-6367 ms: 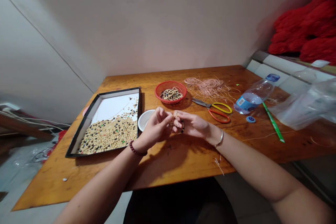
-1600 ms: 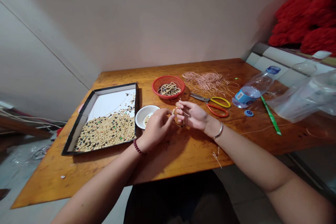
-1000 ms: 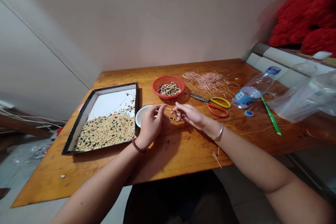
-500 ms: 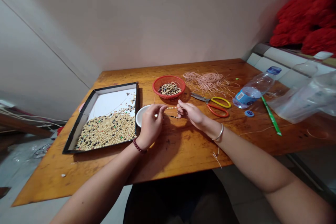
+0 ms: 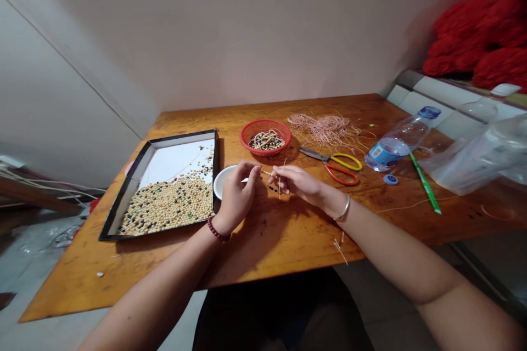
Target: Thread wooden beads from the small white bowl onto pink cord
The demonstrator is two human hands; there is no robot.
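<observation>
While the wooden table (image 5: pixel 304 241), the black-edged bead tray (image 5: pixel 173 160) and the red basket (image 5: pixel 247 135) keep their places, the change lies between the hands. The right hand (image 5: pixel 300 182) has loosened from a fist: thumb and forefinger meet at the right end of the beaded strand (image 5: pixel 267 173), the other fingers slackly curled. The left hand (image 5: pixel 239 186) stays as it was, thumb and forefinger closed on the strand's left end. The strand spans the space between the hands, above the table and just right of the white bowl (image 5: pixel 221 180); a thin cord end (image 5: pixel 280 190) now hangs across the right fingers. For the work in hand, this suggests that the pull is easing and the cord end is exposed.

Of what is obscured, the red bundle (image 5: pixel 465 38) and the clear plastic bag (image 5: pixel 473 164) are cut off at the right edge; the bowl is half screened by the left hand; the lower, dark-beaded run is lost at the fingers of both hands. Any knot is too small to discern, and the right grip may well be on cord rather than beads.
</observation>
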